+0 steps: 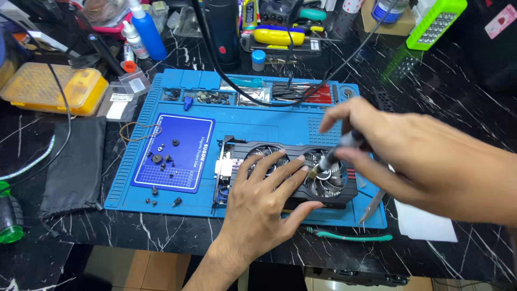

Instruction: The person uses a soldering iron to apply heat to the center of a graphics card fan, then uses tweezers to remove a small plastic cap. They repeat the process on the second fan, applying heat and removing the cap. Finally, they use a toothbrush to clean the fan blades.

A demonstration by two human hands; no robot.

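Graphics card with two fans, left hand flat, fingers apart, right hand pinching one screwdriver, tip seemingly touching.

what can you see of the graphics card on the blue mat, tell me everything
The graphics card is a black two-fan board lying flat, fans up, on the blue work mat, with a pale metal bracket at its left end. The left hand rests spread over its middle, covering part of the left fan. The right hand holds a dark screwdriver whose tip meets the right fan's hub.

An electronics repair workbench: blue repair mat, scattered screws.
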